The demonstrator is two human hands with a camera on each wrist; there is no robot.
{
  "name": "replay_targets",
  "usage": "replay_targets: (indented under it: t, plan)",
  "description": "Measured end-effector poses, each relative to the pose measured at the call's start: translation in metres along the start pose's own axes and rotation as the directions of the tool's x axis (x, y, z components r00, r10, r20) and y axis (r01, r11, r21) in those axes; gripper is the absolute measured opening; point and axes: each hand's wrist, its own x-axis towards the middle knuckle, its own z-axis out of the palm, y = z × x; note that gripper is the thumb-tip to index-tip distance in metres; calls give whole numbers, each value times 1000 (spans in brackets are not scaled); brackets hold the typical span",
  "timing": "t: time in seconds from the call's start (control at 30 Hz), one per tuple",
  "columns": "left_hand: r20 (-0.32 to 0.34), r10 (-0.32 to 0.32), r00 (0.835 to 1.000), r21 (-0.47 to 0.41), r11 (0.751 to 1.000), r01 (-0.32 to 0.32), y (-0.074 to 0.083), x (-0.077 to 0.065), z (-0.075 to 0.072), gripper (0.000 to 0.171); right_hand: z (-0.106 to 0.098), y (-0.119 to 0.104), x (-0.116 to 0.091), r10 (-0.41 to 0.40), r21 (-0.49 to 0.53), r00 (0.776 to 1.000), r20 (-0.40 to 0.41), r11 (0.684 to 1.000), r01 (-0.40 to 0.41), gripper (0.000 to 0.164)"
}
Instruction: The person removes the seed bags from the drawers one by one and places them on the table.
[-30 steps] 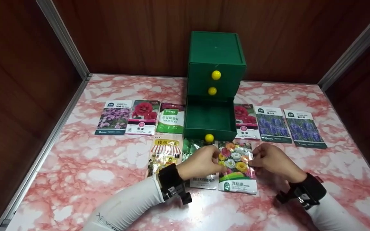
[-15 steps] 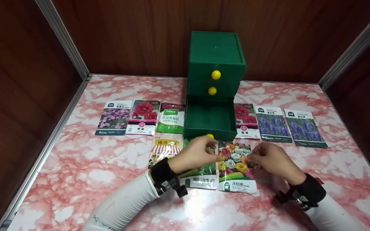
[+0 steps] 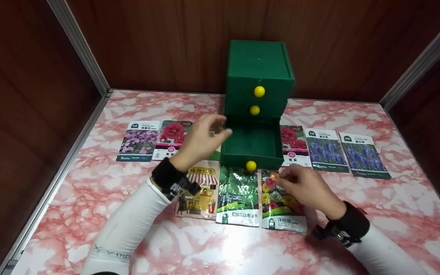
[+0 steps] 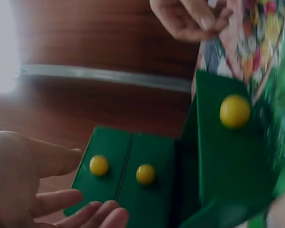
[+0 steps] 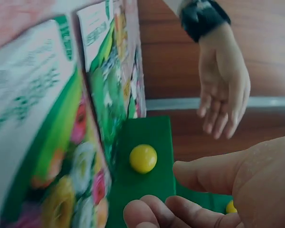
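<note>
A green drawer cabinet [image 3: 259,59] stands at the back with its bottom drawer [image 3: 252,143] pulled out and bare inside. Beside that drawer's left wall my left hand [image 3: 201,141] hovers, fingers loosely bent, holding nothing. My right hand [image 3: 311,189] is over the upper right of a seed packet with mixed flowers [image 3: 285,221]; its thumb and fingers stand apart in the right wrist view. Left of that packet lie a green leafy seed packet [image 3: 239,191] and one with a striped awning [image 3: 203,179]. The drawer's yellow knob [image 4: 234,111] shows in the left wrist view.
On the left lie a purple-flower packet [image 3: 138,141], a red-flower packet [image 3: 172,133] and a third packet, mostly behind the left hand. Right of the cabinet lie another red-flower packet [image 3: 293,139] and two lavender packets [image 3: 326,149]. Wooden walls enclose the table.
My left hand has left the mixed-flower packet and moved up and left to the drawer's side. The right hand has shifted slightly left over that packet. The packets stay in place.
</note>
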Motion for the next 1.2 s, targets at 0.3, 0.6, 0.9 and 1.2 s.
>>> replay_targets:
  t: [0.3,0.6,0.9,1.2]
  plan:
    - [-129,161,978,225,966,-129,-6,49,-19,49,21,-30,25,-149,-117,988,28,982,151,17]
    - [-153,286,946,330,917,-224,-2,87,-22,50,38,-44,44,-302,-297,953,-20,912,283,26]
    - [-89,209,974,357,920,-165,2,111,-15,50,52,-44,57,-402,-466,914,-53,819,333,26]
    - [-97,175,980,449,886,-114,4,119,-13,43,55,-43,64,-428,-490,903,-46,797,353,25]
